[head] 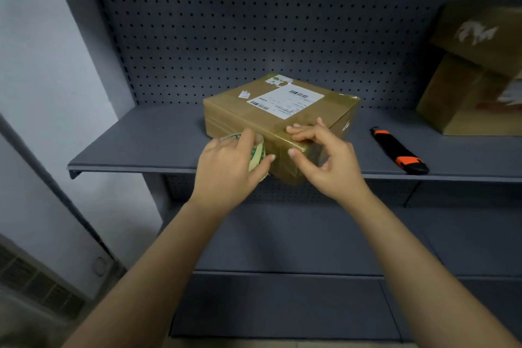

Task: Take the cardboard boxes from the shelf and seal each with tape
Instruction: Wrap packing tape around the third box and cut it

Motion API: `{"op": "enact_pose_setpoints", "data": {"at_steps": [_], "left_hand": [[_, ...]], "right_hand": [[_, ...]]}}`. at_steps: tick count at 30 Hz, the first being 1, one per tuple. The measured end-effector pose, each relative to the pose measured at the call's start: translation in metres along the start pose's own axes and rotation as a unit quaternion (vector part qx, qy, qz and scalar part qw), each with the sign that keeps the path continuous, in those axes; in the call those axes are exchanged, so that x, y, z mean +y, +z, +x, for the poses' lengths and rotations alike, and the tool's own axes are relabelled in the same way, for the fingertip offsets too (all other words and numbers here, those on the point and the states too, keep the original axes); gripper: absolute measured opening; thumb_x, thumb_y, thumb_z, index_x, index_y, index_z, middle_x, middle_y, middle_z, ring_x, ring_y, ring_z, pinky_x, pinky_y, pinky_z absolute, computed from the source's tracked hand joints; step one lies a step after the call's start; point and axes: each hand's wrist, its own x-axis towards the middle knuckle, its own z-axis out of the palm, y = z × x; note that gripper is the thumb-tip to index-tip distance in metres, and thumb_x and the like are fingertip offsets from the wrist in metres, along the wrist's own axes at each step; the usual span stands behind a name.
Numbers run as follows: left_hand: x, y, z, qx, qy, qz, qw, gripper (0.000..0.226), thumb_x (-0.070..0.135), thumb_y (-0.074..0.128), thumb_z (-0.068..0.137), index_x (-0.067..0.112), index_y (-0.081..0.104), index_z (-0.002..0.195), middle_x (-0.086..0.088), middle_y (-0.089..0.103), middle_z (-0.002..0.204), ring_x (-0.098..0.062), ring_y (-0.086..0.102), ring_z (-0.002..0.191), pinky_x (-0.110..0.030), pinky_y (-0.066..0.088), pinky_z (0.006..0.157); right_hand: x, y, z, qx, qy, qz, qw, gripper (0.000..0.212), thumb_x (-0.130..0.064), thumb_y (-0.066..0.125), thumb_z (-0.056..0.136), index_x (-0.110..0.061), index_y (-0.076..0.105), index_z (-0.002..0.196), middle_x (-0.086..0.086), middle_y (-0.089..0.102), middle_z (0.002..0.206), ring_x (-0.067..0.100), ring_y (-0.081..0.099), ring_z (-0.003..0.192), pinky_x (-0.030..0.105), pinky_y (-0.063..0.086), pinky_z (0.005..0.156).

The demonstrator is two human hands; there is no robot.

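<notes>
Gripped tape roll (255, 154) in curled left hand (228, 169), touching cardboard box (245, 110) left of its near corner; pressed right hand (327, 161), fingers (303, 133) spread, onto that corner.

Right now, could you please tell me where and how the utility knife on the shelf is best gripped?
I would pinch the utility knife across its black middle, from above, with the nearer right hand. It lies flat on the shelf, long and narrow, both long sides free.
</notes>
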Motion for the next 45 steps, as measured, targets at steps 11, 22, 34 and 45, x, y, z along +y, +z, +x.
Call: {"op": "enact_pose_setpoints", "data": {"at_steps": [11,22,34,45], "left_hand": [[-0.01,0.017,0.0,0.027,0.061,-0.038,0.997,0.016,0.022,0.052,0.096,0.015,0.059,0.083,0.002,0.056,0.063,-0.02,0.054,0.049,-0.031,0.045,0.047],[0.018,0.026,0.011,0.004,0.05,-0.068,0.996,0.012,0.021,0.059,0.092,0.014,0.057,0.081,0.001,0.057,0.06,-0.023,0.049,0.04,-0.025,0.034,0.041],[0.034,0.034,0.01,0.02,0.032,-0.032,0.999,0.019,0.024,0.051,0.096,0.016,0.058,0.08,0.005,0.055,0.06,-0.018,0.048,0.044,-0.028,0.04,0.045],[0.036,0.033,0.011,0.005,0.024,-0.032,0.999,0.02,0.029,0.049,0.095,0.013,0.056,0.086,0.005,0.054,0.056,-0.019,0.043,0.039,-0.026,0.034,0.045]], "right_hand": [[-0.016,0.02,-0.007,0.081,-0.004,-0.089,0.993,0.008,-0.003,0.07,0.087,-0.002,0.07,0.095,0.007,0.071,0.112,0.015,0.065,0.114,0.038,0.033,0.116],[-0.031,-0.028,-0.019,0.087,0.062,-0.237,0.966,0.019,-0.018,0.068,0.092,-0.008,0.072,0.108,-0.006,0.068,0.115,0.004,0.06,0.115,0.027,0.039,0.11],[0.066,-0.09,0.002,-0.047,0.418,-0.475,0.773,0.049,-0.039,0.053,0.098,-0.006,0.049,0.134,0.018,0.054,0.129,0.039,0.044,0.119,0.044,0.038,0.098],[0.042,-0.082,0.005,0.028,0.481,-0.429,0.764,0.033,-0.012,0.05,0.097,-0.001,0.042,0.127,0.025,0.046,0.131,0.043,0.041,0.122,0.049,0.036,0.099]]}}
